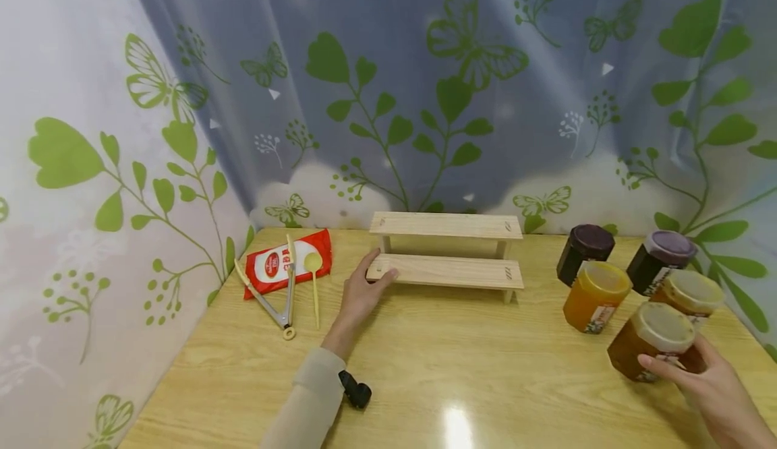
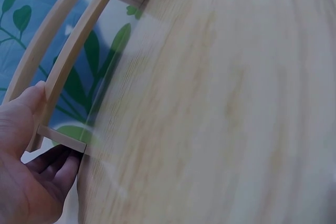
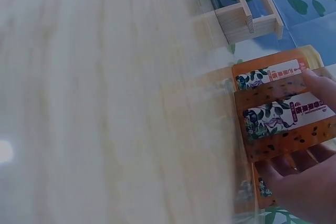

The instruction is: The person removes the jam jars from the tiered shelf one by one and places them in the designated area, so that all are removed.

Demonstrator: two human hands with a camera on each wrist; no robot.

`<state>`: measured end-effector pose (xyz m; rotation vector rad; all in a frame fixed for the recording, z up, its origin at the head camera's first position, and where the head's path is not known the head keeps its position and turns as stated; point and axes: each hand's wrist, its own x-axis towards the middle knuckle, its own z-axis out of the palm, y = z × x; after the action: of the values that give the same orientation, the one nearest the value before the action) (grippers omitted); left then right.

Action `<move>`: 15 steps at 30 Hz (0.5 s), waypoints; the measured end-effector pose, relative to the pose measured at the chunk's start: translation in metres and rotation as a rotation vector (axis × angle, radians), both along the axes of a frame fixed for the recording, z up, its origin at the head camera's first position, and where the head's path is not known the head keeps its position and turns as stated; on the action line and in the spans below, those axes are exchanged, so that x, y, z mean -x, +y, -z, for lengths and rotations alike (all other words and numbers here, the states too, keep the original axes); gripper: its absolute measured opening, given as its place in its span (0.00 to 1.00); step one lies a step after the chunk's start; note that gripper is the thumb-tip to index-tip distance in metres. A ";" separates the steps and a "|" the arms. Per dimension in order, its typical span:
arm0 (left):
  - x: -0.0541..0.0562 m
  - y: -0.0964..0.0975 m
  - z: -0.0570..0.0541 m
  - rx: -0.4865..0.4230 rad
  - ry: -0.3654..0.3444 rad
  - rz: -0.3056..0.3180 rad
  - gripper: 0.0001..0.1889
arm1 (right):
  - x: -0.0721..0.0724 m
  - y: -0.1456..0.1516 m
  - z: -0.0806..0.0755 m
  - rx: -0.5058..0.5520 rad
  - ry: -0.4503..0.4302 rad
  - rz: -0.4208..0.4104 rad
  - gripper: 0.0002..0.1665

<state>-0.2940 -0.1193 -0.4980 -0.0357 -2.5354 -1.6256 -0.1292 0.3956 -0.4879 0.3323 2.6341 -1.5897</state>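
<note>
A two-step wooden rack [image 1: 449, 271] stands at the back middle of the table. My left hand [image 1: 361, 294] holds the left end of its lower step, and in the left wrist view the thumb and curled fingers lie on either side of the step's end [image 2: 62, 139]. At the right, my right hand [image 1: 713, 378] grips an amber jar [image 1: 631, 344] with a pale lid. Dark specks and a flowered label show on that jar [image 3: 283, 145] in the right wrist view. Beside it stand an orange jar [image 1: 597, 297] and another amber jar [image 1: 692, 295], partly hidden.
Two dark jars, one with a deep purple lid [image 1: 590, 241] and one with a lilac lid [image 1: 670, 247], stand behind. On the left lie a red and white packet [image 1: 257, 270], metal tongs [image 1: 267, 304] and a yellow spoon [image 1: 315, 287]. A patterned curtain [image 1: 388, 98] hangs behind the table.
</note>
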 end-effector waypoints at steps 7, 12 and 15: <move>0.003 0.003 -0.003 0.000 -0.019 0.026 0.39 | -0.002 0.002 -0.005 0.015 0.023 -0.046 0.43; -0.002 -0.009 -0.008 -0.021 -0.097 0.069 0.41 | -0.005 0.003 -0.007 0.000 0.093 -0.092 0.42; -0.009 -0.022 -0.015 -0.028 -0.142 0.114 0.41 | -0.006 0.005 -0.013 -0.039 0.139 -0.093 0.47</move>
<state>-0.2853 -0.1415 -0.4826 -0.0652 -2.6597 -1.7643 -0.1233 0.4007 -0.4747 0.1023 2.7404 -1.5889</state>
